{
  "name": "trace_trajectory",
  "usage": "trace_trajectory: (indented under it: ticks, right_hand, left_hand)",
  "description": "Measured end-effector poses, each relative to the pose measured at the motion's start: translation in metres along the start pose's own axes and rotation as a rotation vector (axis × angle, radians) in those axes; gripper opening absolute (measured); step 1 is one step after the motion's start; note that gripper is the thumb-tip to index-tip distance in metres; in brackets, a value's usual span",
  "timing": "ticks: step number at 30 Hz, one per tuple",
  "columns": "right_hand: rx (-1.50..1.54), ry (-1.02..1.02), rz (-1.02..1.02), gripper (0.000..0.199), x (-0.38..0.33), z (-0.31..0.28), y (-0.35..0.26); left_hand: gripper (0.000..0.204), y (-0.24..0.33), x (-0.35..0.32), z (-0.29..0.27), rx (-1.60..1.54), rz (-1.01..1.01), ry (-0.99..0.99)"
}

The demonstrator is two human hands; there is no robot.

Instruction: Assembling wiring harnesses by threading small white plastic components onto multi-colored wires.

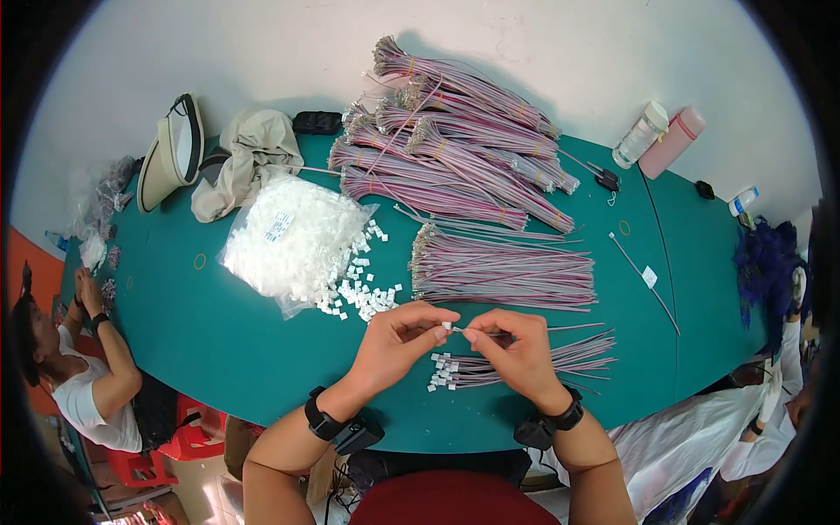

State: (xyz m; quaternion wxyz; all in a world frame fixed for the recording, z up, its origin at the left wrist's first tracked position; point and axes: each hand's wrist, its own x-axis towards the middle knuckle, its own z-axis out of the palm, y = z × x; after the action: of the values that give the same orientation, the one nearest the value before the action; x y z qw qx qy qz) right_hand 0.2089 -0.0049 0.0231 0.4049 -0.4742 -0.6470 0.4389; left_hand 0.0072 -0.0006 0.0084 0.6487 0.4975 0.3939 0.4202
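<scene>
At the near edge of the green table (219, 341), the person holds both hands close together above the cloth; the left hand (398, 341) pinches a small white connector (447, 326) between thumb and fingers, and the right hand (516, 350) is closed on the end of a thin wire (569, 328) that it brings against this connector; the fingertips almost touch, I think because such a small part needs support from both sides. Just under the hands lies a small bundle of wires with white housings (455, 372) already on their ends, kept near probably so that a finished piece can be put down without reaching. Behind the hands a loose bundle of bare wires (503, 267) lies flat with its ends turned to the left, easy to draw one from; further back the tied wire bundles (455, 149) are stacked as a reserve. To the left of these, an open plastic bag of white connectors (293, 236) has spilled some pieces (363, 293) toward the hands. Two bottles (656, 136) stand far at the right; another person sits at the left end.
</scene>
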Motion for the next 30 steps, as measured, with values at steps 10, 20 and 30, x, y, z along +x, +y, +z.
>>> trace_trajectory:
  ticks: [10, 20, 30]
  right_hand:
    - [-0.035, -0.018, -0.055, 0.008, 0.0008, 0.0003, 0.0026]
    - [-0.064, 0.000, -0.073, 0.008, 0.0006, 0.0003, 0.0025]
    - [-0.056, -0.045, -0.029, 0.007, -0.0001, -0.0016, -0.0016]
  left_hand:
    - [0.022, -0.0031, -0.0002, -0.0017, 0.010, 0.006, -0.028]
    - [0.017, -0.0084, -0.0004, -0.0051, -0.074, -0.049, 0.022]
    - [0.014, -0.0048, 0.0004, -0.0030, -0.083, -0.095, 0.058]
